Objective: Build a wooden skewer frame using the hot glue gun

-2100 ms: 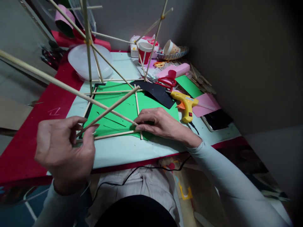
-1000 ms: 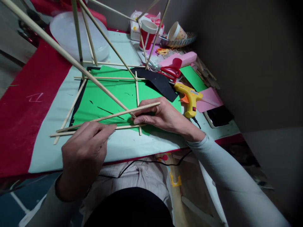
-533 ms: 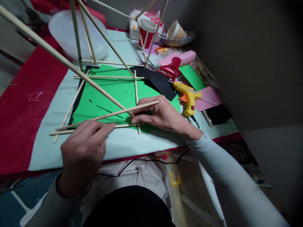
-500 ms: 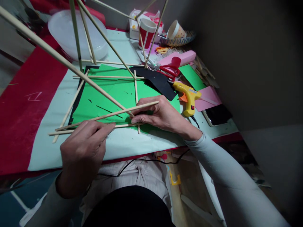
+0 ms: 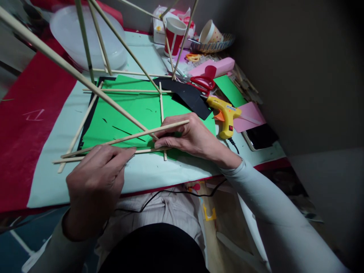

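A frame of thin wooden sticks (image 5: pixel 85 77) rises over a green paper sheet (image 5: pixel 133 110) on the table. My left hand (image 5: pixel 93 182) pinches a loose wooden stick (image 5: pixel 133 135) that lies low across the green sheet and rests on my right hand. My right hand (image 5: pixel 187 138) presses down on the frame's near corner, where the bottom stick (image 5: pixel 148 150) meets an upright one. Black paper (image 5: pixel 190 99) lies under the green sheet's far edge.
A yellow glue gun (image 5: pixel 226 115) lies right of my right hand, its cable hanging off the table's edge. Red scissors (image 5: pixel 201 82), pink paper (image 5: pixel 250 117), a phone (image 5: pixel 260 136), paper cups (image 5: pixel 173 34) and a white bowl (image 5: pixel 85 38) stand further back. A wall closes the right side.
The loose stick came down from a steep tilt to lie nearly flat over the green sheet. My left hand moved right and lower with it. My right hand stayed on the corner.
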Demonstrator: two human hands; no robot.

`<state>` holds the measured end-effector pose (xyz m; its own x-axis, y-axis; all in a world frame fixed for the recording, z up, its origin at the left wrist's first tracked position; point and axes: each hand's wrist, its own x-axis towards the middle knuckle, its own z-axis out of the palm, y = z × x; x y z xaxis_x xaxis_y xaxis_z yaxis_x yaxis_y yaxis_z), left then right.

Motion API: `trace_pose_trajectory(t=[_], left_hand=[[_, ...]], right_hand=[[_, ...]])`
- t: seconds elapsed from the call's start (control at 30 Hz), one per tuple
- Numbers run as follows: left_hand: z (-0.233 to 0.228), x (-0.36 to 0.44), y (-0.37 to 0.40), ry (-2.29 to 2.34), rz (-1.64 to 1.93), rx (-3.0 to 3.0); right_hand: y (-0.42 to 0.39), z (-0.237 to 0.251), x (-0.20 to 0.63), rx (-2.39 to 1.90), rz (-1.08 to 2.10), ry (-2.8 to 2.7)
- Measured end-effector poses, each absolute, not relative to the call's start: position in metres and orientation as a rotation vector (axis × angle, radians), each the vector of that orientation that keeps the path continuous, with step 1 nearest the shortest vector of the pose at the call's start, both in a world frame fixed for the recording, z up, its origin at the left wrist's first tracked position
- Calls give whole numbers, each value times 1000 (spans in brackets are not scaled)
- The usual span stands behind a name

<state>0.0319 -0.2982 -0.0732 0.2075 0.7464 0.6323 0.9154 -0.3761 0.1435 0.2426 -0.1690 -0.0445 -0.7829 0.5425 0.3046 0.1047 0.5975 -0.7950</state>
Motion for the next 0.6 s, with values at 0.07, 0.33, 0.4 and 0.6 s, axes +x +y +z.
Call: trace_pose_trajectory(t=[0.07,0.33,0.4,0.6], left_hand=[[-73,32,-299,-1597,-907,-2222],[-76,30,-299,-1609,-899,-2231],[-78,30,-300,-1637,-904,-2229],[-73,33,-304,-1637,-1087,-2270]], right_hand=[[-170,-45,242,-513,1086,-2299],[-170,-48,242,-464,988,-2348],[-170,-48,243,-463,976,-2358],[-171,-49,242,-505,1005,-2345]])
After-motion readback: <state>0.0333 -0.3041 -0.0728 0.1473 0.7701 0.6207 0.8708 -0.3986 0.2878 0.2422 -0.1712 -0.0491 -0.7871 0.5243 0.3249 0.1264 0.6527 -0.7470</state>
